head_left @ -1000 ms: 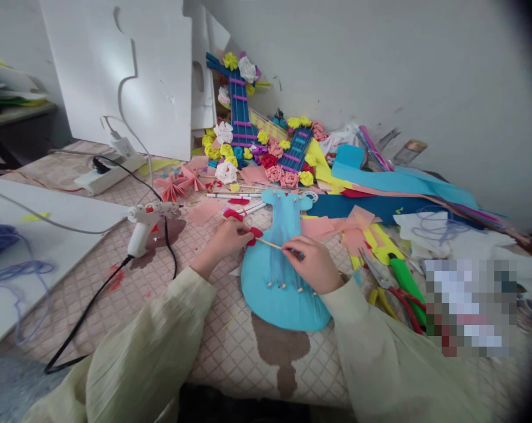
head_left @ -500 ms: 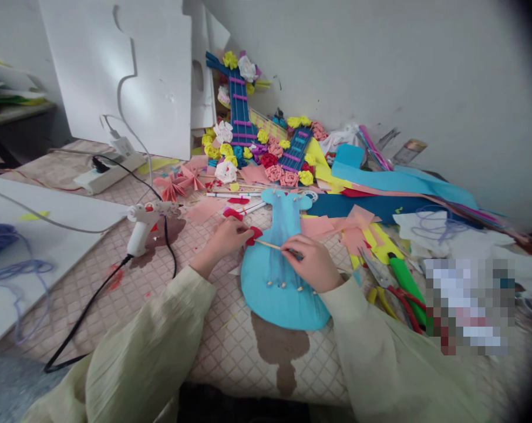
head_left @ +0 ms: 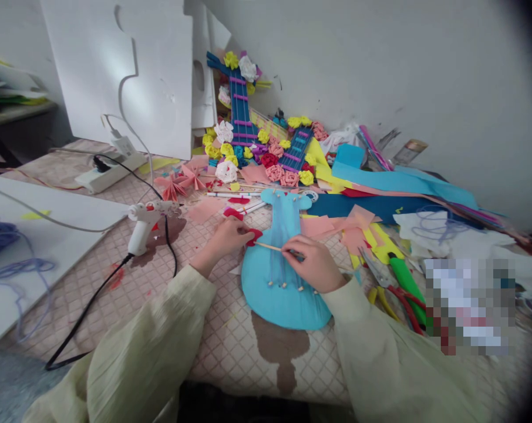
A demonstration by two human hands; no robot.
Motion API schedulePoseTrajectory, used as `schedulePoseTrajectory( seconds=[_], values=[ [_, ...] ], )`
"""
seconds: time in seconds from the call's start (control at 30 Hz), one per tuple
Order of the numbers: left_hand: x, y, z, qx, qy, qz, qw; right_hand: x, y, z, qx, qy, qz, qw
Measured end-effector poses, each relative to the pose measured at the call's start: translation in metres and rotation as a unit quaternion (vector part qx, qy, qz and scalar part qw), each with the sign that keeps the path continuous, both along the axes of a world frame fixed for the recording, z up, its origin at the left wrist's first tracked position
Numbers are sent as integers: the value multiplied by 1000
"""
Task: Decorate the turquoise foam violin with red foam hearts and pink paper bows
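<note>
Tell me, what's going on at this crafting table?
A person is doing papercraft with bare hands. The left hand pinches a red paper piece, while the right hand holds a thin wooden stick, its far end at the red paper. Both hands are over or beside a light-blue guitar-shaped craft strung with thread. A white hot-glue gun is off to the left, with red-handled scissors to the right.

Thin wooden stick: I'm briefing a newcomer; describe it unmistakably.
On the patterned beige tablecloth lies a light-blue guitar-shaped piece. Over its body runs the thin wooden stick, red paper at one end, the only stick in the right hand.
</note>
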State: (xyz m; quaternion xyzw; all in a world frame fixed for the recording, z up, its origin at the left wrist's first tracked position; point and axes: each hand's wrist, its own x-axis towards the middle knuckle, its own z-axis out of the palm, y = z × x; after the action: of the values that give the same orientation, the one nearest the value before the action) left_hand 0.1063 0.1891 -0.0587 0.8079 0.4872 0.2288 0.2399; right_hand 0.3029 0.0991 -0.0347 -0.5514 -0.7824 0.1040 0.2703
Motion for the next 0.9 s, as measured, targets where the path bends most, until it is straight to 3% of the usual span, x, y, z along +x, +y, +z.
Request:
schedulePoseTrajectory(
  seconds=[0.5,0.9],
  values=[
    [0,-2,3,-9,-6,-5,1000,-1,0,1,-2,11,4,1000],
    [0,-1,3,-16,-4,-5,1000,-1,4,-7,7,5,-49,999]
  ],
)
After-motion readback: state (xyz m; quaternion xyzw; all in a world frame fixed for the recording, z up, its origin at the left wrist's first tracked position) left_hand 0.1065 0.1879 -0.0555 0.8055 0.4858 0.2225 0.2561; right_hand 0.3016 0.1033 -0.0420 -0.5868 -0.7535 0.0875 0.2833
